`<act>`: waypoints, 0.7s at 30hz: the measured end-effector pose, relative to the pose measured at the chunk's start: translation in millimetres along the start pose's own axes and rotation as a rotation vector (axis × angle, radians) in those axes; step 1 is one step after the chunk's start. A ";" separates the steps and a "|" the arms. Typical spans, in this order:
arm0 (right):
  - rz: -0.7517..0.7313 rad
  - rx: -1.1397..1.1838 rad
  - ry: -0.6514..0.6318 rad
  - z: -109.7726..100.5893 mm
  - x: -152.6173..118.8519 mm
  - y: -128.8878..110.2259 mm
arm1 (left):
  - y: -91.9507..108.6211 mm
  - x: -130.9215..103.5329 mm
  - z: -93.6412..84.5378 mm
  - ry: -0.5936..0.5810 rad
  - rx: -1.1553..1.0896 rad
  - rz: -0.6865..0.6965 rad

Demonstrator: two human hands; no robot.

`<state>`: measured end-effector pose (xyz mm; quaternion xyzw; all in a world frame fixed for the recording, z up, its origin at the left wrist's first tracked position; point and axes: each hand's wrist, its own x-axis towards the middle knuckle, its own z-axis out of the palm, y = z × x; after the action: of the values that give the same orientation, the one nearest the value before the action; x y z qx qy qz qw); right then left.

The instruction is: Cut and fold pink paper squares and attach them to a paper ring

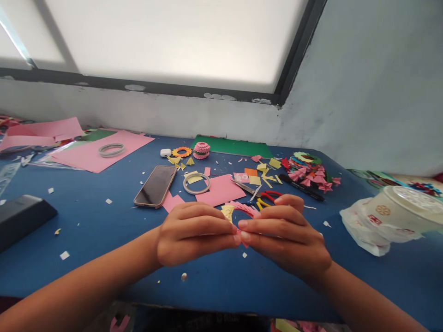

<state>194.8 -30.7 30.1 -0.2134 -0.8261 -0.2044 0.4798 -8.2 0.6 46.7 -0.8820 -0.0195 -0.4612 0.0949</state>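
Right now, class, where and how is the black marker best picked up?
Probably by the middle of the marker, from above and the near side: it lies flat, long and slender, slanting sideways, and the paper pile sits close along its far side. The right hand is nearer, but it is pinching the paper ring.

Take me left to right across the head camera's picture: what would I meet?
Dark block, tape ring on a pink sheet, phone, second tape ring, pink-and-yellow paper ring held between left hand and right hand, black marker, tilted white cup.
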 end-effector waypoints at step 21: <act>0.175 0.025 0.085 8.2 -2.1 4.3 | -3.4 -4.3 9.9 0.090 -0.106 -0.133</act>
<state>192.2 -23.1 25.1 -0.2700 -0.7856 -0.1602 0.5333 -3.1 5.9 38.1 -0.8610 -0.0493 -0.5059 0.0179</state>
